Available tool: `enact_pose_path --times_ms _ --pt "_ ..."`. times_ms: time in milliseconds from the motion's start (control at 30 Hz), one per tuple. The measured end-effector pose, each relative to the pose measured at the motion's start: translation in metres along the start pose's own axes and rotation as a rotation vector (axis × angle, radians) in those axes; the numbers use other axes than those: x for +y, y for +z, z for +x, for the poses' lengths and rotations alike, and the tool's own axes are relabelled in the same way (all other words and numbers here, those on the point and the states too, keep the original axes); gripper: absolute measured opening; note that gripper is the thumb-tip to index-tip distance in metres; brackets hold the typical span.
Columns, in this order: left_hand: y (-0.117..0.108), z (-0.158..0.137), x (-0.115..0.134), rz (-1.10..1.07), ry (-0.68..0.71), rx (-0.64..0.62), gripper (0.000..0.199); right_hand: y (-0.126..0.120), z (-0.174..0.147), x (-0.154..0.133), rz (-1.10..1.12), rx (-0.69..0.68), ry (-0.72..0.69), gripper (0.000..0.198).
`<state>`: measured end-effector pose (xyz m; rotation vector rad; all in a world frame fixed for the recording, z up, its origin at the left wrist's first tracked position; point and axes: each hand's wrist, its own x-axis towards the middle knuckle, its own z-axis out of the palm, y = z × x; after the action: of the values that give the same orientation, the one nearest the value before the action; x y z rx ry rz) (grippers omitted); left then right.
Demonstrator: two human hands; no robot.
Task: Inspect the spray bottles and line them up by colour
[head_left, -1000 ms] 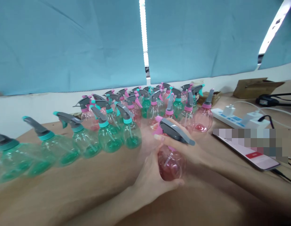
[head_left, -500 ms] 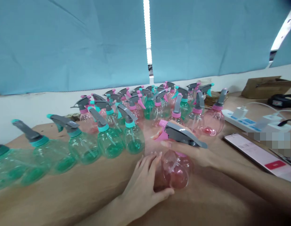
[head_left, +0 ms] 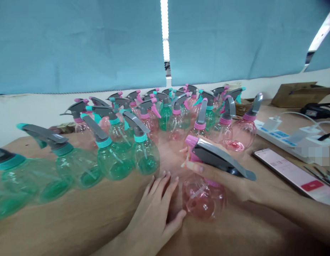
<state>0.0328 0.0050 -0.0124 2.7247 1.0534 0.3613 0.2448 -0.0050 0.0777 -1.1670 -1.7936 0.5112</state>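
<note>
A clear pink spray bottle with a grey and pink trigger head stands slightly tilted in front of me. My right hand is wrapped round its neck and trigger, under the grey head; part of the grip is hidden by that head. Just left of the bottle, my left hand lies with fingers spread near the tabletop, its thumb close to the bottle but apart from it. The green spray bottle nearest to my left fingertips stands a little beyond them.
Several green spray bottles line the left side, with more pink and green ones behind. On the right are a phone, a white power strip with plugs and cables, and a cardboard box. A blue curtain hangs behind.
My left hand has drawn slightly left and down, away from the bottle. The held bottle's head now points a little lower at its grey rear end. The view has shifted slightly.
</note>
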Motion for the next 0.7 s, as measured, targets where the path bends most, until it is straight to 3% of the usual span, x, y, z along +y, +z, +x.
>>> enact_pose_path --times_ms 233,400,567,700 --pt "-0.0014 0.0016 0.0009 0.028 0.0 -0.024 0.057 -0.0024 -0.0009 -0.0017 -0.04 -0.048 0.077 0.021" --pt "-0.0028 0.0021 0.0028 0.043 -0.01 -0.048 0.055 0.0034 -0.0023 0.0014 0.067 0.02 0.078 0.015" --pt "-0.0045 0.0029 0.0035 0.043 -0.006 -0.071 0.054 0.0049 -0.0027 0.0031 0.091 -0.061 0.079 0.008" --pt "-0.0047 0.0028 0.004 0.049 -0.012 -0.074 0.052 0.0032 -0.0013 -0.0006 0.117 -0.048 0.086 0.014"
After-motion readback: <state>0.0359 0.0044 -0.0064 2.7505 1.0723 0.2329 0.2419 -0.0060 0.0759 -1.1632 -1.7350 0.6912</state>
